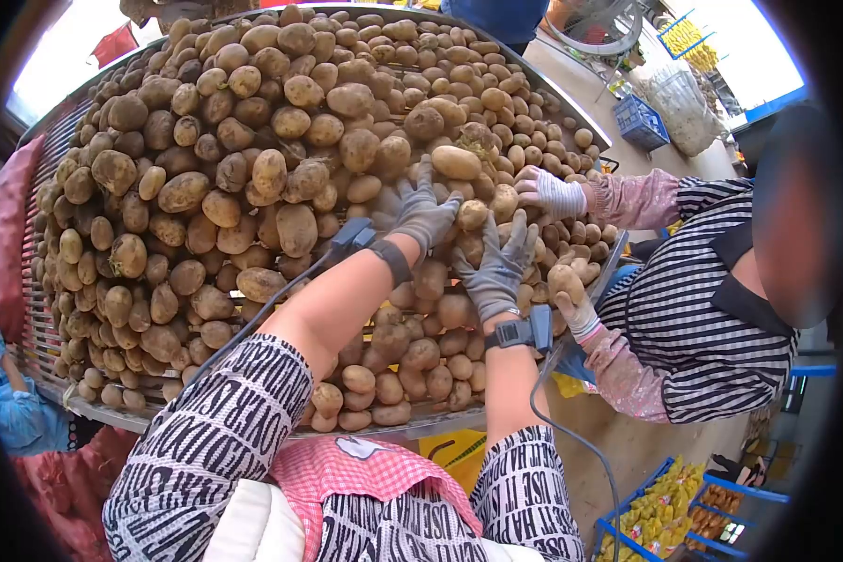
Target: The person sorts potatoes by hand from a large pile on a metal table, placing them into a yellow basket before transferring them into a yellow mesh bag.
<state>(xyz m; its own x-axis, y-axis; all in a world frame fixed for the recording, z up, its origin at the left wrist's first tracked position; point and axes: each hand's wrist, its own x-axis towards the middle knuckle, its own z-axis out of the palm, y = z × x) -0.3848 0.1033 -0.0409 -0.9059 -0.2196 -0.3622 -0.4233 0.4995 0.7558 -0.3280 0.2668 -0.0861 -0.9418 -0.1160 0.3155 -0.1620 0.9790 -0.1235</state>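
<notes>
A large heap of potatoes (296,230) covers the slatted sorting table in front of me. My left hand (424,215), in a grey glove, lies on the heap with its fingers spread and touches the potatoes there. Just above its fingertips is a pale oval potato (456,162). My right hand (496,270), gloved in grey too, rests on the pile to the right, fingers stretched apart. A small round potato (472,214) sits between the two hands. Neither hand grips anything that I can see.
A co-worker in a striped top (693,300) stands at the right, one white-gloved hand on the heap, the other holding potatoes. Cables run from my wrists. Blue crates of yellow bags (660,515) stand at lower right; a blue crate (641,122) lies behind. Another person's blue sleeve (23,412) shows at left.
</notes>
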